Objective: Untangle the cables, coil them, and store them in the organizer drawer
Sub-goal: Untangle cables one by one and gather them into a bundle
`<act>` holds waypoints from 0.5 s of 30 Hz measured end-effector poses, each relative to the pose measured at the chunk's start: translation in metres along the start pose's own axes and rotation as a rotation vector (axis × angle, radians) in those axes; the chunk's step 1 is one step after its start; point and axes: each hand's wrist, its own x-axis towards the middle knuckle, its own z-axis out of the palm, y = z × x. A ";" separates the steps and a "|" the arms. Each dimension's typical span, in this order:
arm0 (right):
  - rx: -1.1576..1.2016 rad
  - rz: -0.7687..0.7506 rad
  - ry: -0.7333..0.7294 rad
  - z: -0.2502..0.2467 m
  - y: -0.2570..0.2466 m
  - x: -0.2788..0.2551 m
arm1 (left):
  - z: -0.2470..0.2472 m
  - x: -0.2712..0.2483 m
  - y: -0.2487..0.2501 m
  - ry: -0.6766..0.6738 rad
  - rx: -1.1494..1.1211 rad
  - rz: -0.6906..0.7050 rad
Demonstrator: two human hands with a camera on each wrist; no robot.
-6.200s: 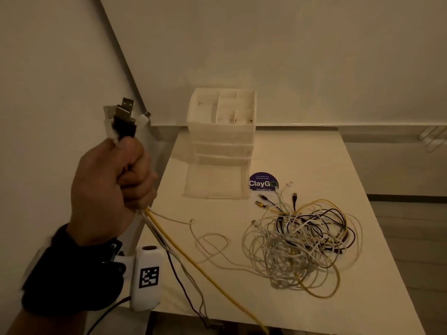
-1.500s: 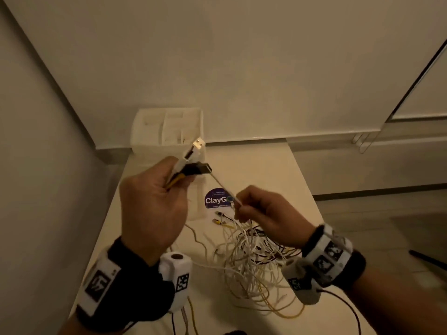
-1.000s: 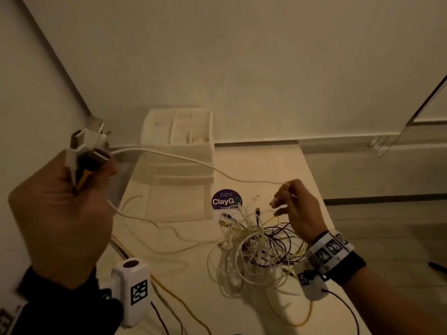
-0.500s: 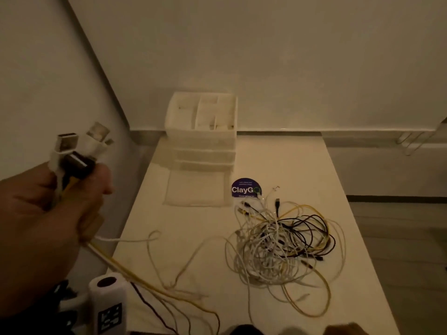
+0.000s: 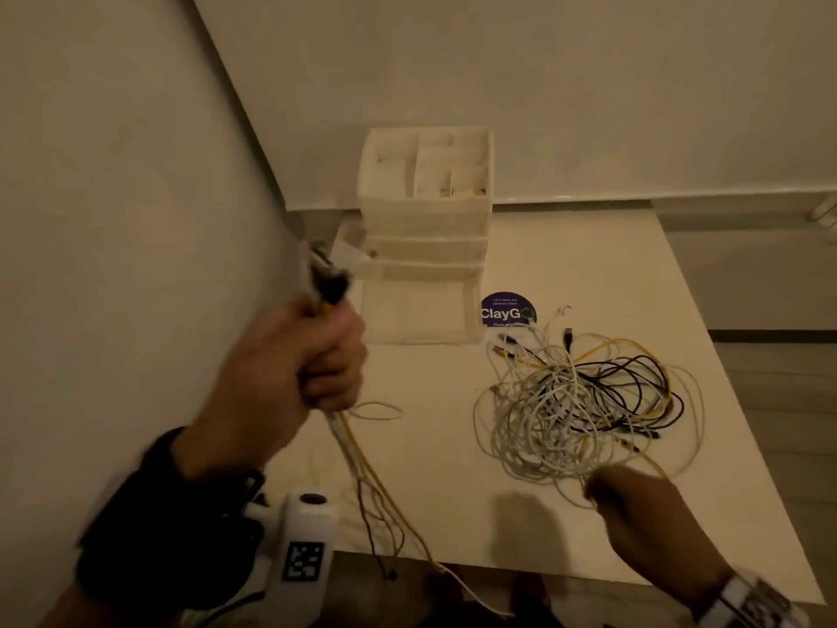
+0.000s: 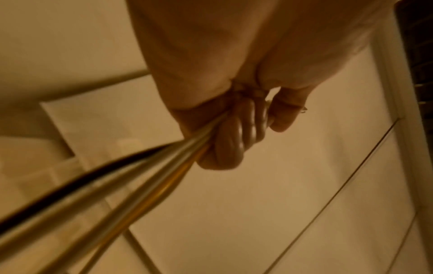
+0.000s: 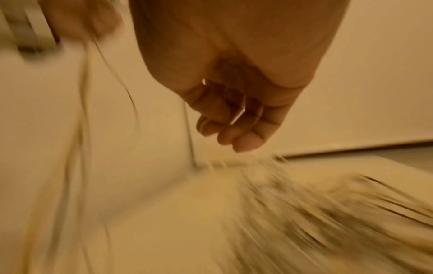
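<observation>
My left hand is raised over the table's left side and grips a bundle of cables just below their plugs. White, yellow and black strands run out of the left hand's fist and hang over the front edge. A tangle of white, yellow and black cables lies at the right. My right hand hovers at the tangle's near edge, its fingers loosely bent and holding nothing. The white organizer stands at the back, its bottom drawer pulled out.
A round dark "ClayG" sticker lies between the drawer and the tangle. A wall runs close along the table's left side. The table's front edge is near both hands. A small loop of white cable lies beside my left hand.
My left hand has swung right, toward the organizer, still gripping the plug ends. My right hand has come into view at the tangle's near edge. A white cable left the pile earlier.
</observation>
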 end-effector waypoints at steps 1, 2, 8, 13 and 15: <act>0.181 -0.155 0.078 -0.012 -0.036 0.006 | 0.007 0.002 -0.007 -0.019 0.006 -0.024; 0.407 -0.316 0.111 -0.019 -0.070 0.013 | 0.017 0.003 -0.012 -0.040 0.007 -0.035; 0.850 -0.504 -0.241 -0.017 -0.187 0.035 | 0.050 0.003 -0.013 -0.023 0.091 0.062; 0.703 -0.533 -0.337 0.024 -0.149 0.009 | 0.039 -0.011 0.018 0.113 0.103 0.248; 0.604 -0.504 -0.426 0.044 -0.125 0.001 | 0.036 -0.015 0.027 0.154 0.079 0.281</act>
